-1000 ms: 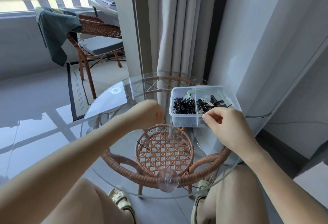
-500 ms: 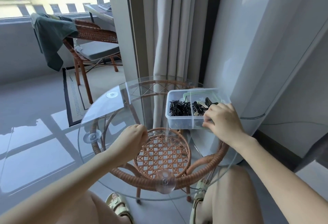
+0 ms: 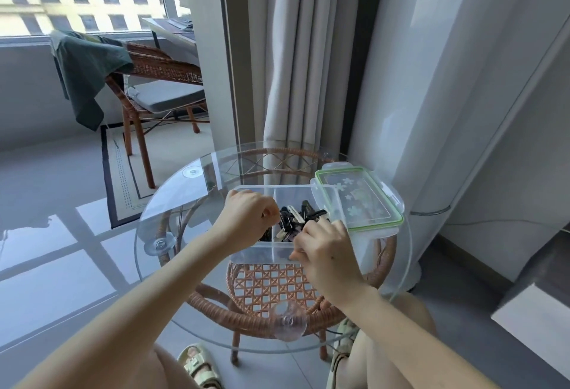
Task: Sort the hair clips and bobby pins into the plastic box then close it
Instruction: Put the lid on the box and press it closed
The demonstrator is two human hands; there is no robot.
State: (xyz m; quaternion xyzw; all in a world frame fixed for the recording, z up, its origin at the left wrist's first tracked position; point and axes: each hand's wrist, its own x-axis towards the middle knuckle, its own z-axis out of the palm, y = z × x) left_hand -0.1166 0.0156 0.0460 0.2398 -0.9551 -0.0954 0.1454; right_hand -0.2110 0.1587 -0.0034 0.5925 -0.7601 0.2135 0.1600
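Note:
A clear plastic box (image 3: 256, 253) with two compartments stands on the round glass table (image 3: 160, 268). Black hair clips (image 3: 294, 219) lie in its right compartment. My left hand (image 3: 246, 219) hovers over the left compartment and hides most of the bobby pins there. Its fingertips are pinched together, and the pin that lay on the glass is gone from the table. My right hand (image 3: 327, 253) grips the box's front right rim, thumb outside on the front wall. The lid (image 3: 361, 200), clear with a green seal, leans against the box's right side.
A rattan frame (image 3: 271, 290) shows under the glass, with suction cups (image 3: 288, 322) at the rim. Curtains (image 3: 296, 65) and a wall stand just behind the table. A rattan chair (image 3: 154, 80) with a green cloth is at the back left. My knees and sandals are below the table's near edge.
My left hand went down to the loose bobby pin on the glass, closed, then rose over the box's left compartment. My right hand slid to the box's front rim. The camera moved closer.

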